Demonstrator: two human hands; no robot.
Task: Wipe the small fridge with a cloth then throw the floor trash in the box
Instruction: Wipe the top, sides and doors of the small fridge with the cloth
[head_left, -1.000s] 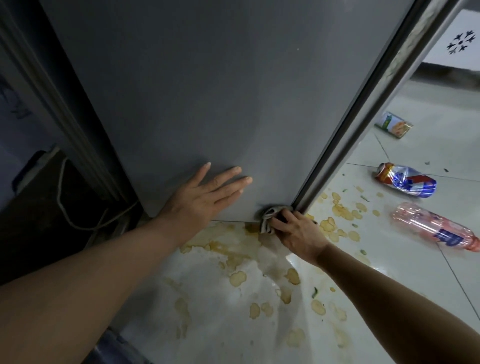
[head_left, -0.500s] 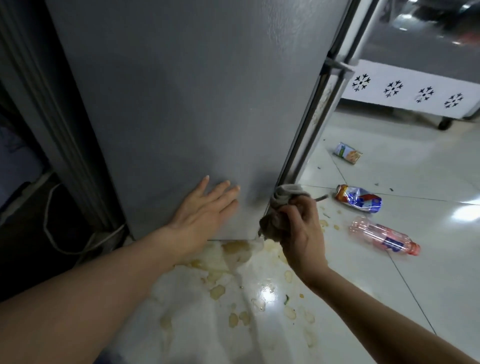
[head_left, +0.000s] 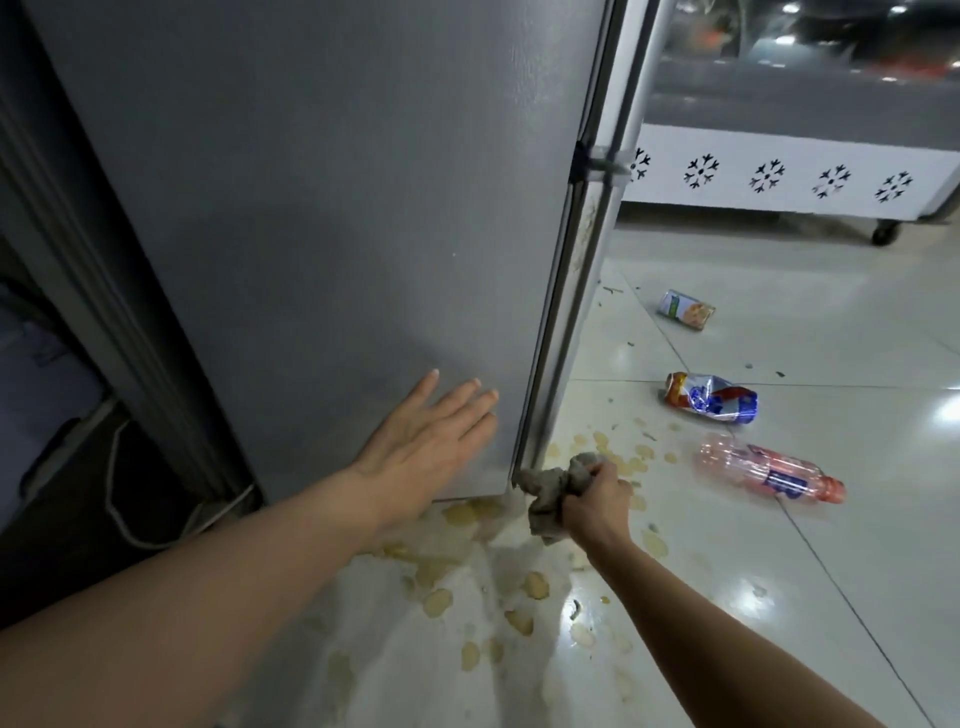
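The grey side panel of the small fridge (head_left: 322, 218) fills the upper left of the head view. My left hand (head_left: 426, 431) lies flat against its lower part, fingers straight. My right hand (head_left: 597, 504) grips a bunched grey cloth (head_left: 545, 493) pressed to the fridge's bottom front corner. On the tiled floor to the right lie a small carton (head_left: 685, 309), a crushed blue and red packet (head_left: 711, 397) and a pink plastic bottle (head_left: 769, 470). No box is in view.
Yellowish stains and scraps (head_left: 467, 571) spread over the white floor below the fridge corner. A white cabinet with snowflake cut-outs (head_left: 779, 176) stands on wheels at the back right. A white cable (head_left: 124, 499) loops in the dark gap left of the fridge.
My right hand with the cloth rose along the fridge's front edge, then came back down to the bottom corner. The left hand stayed flat on the panel. The camera view lifted, showing more floor.
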